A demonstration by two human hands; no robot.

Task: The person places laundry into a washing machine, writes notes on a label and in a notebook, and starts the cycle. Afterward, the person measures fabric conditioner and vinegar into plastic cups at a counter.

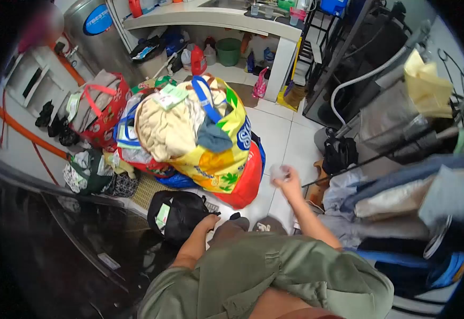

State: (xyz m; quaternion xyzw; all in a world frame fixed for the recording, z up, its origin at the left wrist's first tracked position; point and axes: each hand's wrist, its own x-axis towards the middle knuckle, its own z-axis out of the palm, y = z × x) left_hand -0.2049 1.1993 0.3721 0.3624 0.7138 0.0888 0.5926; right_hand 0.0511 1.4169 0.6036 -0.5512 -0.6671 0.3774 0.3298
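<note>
In the head view, my right hand (289, 183) is raised over the white floor tiles, its fingers curled round a small, clear, cup-like thing (279, 173). The blur hides its exact kind. Lower down, my left hand (208, 221) is closed at the right edge of a black backpack (181, 210) with a pale green tag on it. The fingertips are partly hidden against the dark cloth. Just ahead stands a large yellow shopping bag (226, 159), heaped with cream cloth (163, 125), beside a red bag (250, 181).
A red patterned bag (107, 119) of laundry stands at the left, near a steel tank (91, 37). The counter (211, 20) spans the back, with a green bucket (228, 52) beneath. Hanging clothes (391, 207) crowd the right side, below a grey hose (343, 85).
</note>
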